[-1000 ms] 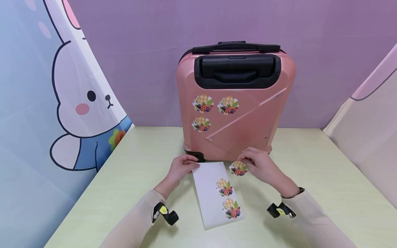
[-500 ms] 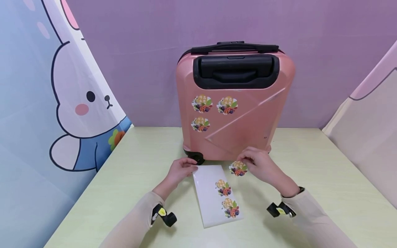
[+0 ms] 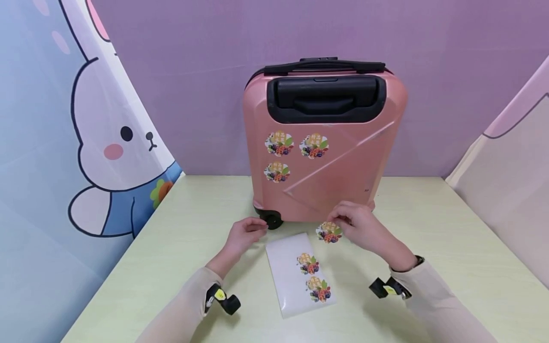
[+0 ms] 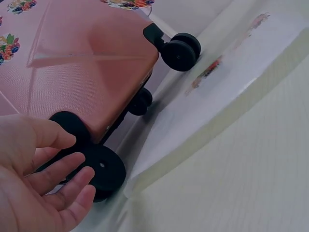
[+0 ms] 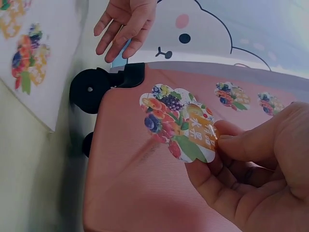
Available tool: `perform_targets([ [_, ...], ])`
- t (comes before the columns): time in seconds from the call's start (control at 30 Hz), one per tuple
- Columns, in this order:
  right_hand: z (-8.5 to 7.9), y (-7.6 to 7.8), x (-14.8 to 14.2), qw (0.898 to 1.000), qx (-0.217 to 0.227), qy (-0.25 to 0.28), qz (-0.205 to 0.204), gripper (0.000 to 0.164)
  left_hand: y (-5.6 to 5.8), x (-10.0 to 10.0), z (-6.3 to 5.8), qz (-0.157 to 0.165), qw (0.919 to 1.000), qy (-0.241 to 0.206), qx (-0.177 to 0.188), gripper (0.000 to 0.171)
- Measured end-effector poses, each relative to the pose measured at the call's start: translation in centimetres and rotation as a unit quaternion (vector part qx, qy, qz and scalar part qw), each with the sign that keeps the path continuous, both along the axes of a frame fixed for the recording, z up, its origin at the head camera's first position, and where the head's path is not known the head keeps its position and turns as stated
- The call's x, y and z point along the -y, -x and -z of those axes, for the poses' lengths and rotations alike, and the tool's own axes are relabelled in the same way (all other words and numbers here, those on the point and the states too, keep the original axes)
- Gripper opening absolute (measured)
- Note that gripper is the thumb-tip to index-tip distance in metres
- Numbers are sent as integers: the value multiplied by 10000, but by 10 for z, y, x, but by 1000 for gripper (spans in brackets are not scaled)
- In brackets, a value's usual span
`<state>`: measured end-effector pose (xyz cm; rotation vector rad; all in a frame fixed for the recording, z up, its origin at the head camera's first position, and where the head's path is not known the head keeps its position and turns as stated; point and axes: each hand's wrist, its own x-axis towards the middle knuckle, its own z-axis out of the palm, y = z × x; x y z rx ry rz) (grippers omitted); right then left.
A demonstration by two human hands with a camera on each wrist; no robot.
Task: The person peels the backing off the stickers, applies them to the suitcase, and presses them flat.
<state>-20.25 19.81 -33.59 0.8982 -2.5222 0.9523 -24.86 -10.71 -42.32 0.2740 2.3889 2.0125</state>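
Note:
My right hand (image 3: 358, 226) pinches a round fruit sticker (image 5: 176, 123) by its edge, thumb against fingers, low in front of the pink suitcase (image 3: 334, 176). Beside the suitcase's lower left wheel (image 3: 272, 219), my left hand (image 3: 245, 236) hovers with relaxed fingers and holds nothing. The left wrist view has this hand (image 4: 48, 174) in front of the dark wheel (image 4: 104, 169). Between the hands a white sticker sheet (image 3: 285, 281) lies on the table, bearing two fruit stickers along its right side. Three more stickers (image 3: 279, 144) are on the suitcase's upper left face.
The suitcase stands upright on the pale table (image 3: 206, 200), close to a purple backdrop (image 3: 206, 95). A rabbit-printed cloth (image 3: 107, 143) hangs at the left, and a pale cloth (image 3: 510, 176) at the right. Both wrists wear black camera mounts.
My left hand has let go of the sheet and drawn slightly left. The sheet has slid a little toward me and now lies flat. My right hand keeps the sticker nearly in place.

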Motion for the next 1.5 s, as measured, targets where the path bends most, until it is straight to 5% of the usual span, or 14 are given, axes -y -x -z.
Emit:
perform_targets([
  [0.33,-10,-1,3,9998,-164,36,-100,26,-2,-5,-3,-25,9999,-144,12,18],
  [0.67,-19,-2,6,10000,30,-54,52,27,-13,-22,-19,328,9983,-487,-52,22],
  [1.13,-21,1,11,9988,278,276,-280,30,-31,-47,-33,1149,9912,-622,-210,28],
  [1.5,-19,0,17,9966,529,492,-408,29,-37,-56,-36,1293,9877,-865,-179,24],
])
